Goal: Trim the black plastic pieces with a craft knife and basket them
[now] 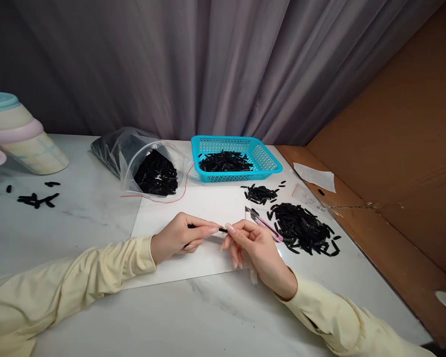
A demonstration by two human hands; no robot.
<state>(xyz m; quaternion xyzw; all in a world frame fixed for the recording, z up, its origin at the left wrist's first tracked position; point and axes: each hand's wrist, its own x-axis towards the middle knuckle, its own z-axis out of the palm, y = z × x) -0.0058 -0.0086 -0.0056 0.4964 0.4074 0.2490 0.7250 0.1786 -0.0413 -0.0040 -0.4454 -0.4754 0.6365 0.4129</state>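
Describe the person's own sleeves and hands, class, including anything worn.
The left sleeve and right sleeve are pale yellow, long and wrinkled. The left hand and right hand are bare, with longish nails; no gloves or rings show.

Bare tbl (223, 317) near side; basket (238, 176) far side.

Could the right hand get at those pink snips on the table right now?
Probably yes: the pink snips lie just beyond the right hand with nothing seen covering them, though its fingertips are busy with a small black piece.
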